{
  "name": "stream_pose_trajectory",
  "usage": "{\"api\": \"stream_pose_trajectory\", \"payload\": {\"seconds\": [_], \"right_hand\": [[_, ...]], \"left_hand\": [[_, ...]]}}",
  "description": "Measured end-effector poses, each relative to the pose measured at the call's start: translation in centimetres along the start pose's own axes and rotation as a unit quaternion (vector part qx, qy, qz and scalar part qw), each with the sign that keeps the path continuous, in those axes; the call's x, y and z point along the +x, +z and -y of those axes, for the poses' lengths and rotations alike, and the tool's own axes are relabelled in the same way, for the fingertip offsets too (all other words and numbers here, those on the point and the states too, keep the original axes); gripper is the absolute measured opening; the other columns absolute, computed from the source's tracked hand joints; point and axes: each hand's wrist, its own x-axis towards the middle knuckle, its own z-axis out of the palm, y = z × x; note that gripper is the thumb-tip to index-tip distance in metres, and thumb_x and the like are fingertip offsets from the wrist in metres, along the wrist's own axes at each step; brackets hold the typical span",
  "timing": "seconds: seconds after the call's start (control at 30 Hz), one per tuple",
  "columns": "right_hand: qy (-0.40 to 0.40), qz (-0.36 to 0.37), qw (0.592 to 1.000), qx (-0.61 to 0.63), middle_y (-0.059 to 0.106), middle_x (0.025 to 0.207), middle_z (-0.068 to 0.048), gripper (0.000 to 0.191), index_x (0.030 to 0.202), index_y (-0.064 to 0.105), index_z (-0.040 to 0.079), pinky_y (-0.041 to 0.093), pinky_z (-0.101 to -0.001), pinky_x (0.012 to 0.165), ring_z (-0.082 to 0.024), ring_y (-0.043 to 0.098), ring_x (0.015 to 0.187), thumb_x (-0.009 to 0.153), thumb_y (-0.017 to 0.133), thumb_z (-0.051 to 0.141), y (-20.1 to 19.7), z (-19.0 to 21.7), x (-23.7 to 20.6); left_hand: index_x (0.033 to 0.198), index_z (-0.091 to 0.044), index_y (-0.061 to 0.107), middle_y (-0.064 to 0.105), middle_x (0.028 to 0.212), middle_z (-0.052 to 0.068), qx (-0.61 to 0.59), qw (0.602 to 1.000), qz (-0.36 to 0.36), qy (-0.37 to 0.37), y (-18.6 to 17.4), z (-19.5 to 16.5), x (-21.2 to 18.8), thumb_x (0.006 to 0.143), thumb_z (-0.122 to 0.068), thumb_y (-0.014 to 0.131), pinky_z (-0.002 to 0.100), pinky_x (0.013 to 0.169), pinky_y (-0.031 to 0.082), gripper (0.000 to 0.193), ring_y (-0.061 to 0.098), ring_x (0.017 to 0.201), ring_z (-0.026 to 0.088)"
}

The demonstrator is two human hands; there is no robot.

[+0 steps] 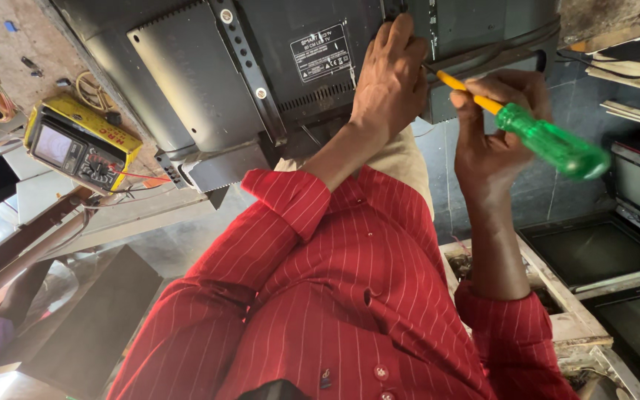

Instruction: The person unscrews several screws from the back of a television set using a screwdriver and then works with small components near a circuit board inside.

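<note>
Against TV [209, 81]: my left hand [388, 78] presses flat, fingers spread.
Right hand [494, 126]: pinches screwdriver [550, 141].
Screwdriver: light, stiff; I'd grip its green handle.
TV: bulky, fragile.

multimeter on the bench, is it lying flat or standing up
Lying flat: the yellow multimeter rests on its back on the bench, with screen and dial facing up.

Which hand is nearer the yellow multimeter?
Left. The left hand rests on the television back, right of the multimeter; the right hand, gripping the green-handled screwdriver, is farther right.
</note>
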Motion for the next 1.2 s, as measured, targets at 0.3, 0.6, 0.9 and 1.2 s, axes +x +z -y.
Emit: {"api": "stream_pose_trajectory", "payload": {"seconds": [0.3,0.6,0.9,1.2], "right_hand": [[-0.001,0.006,1.0,-0.014,0.062,0.12,-0.023,0.021,0.121,0.062,-0.006,0.057,-0.0332,0.096,-0.029,0.065,0.115,0.104,0.074,-0.005,-0.4,-0.1,-0.1],[0.005,-0.061,0.995,0.075,0.071,0.117,-0.023,0.014,0.12,0.056,-0.004,0.065,-0.0341,0.092,-0.028,0.074,0.111,0.108,0.061,0.001,-0.9,-0.8,-1.1],[-0.146,-0.085,0.984,0.053,0.067,0.118,-0.026,0.014,0.125,0.049,-0.003,0.065,-0.0454,0.097,-0.033,0.074,0.112,0.112,0.053,0.003,-2.6,0.6,-0.5],[-0.084,0.127,0.972,0.178,0.067,0.128,-0.026,0.027,0.127,0.049,0.001,0.061,-0.04,0.098,-0.04,0.069,0.125,0.106,0.047,-0.015,3.6,2.6,-3.0]], "left_hand": [[0.098,-0.004,0.061,0.047,0.121,0.013,-0.008,1.0,-0.003,0.0,0.2,0.2,-0.1,0.076,-0.003,0.076,0.046,0.099,0.048,0.027,0.053,0.114,0.032],[0.099,-0.003,0.061,0.049,0.121,0.011,0.063,0.998,-0.016,0.009,1.6,0.1,0.0,0.081,0.002,0.071,0.044,0.095,0.049,0.021,0.055,0.111,0.028],[0.109,-0.009,0.055,0.052,0.106,0.007,-0.22,0.966,-0.103,-0.084,-0.9,-0.8,-2.4,0.101,-0.008,0.067,0.036,0.085,0.051,0.015,0.056,0.097,0.02],[0.131,-0.007,0.056,0.059,0.102,0.003,-0.465,0.855,-0.086,-0.212,-15.1,4.6,-10.0,0.112,-0.01,0.057,0.022,0.075,0.044,0.019,0.049,0.083,0.007]]}}
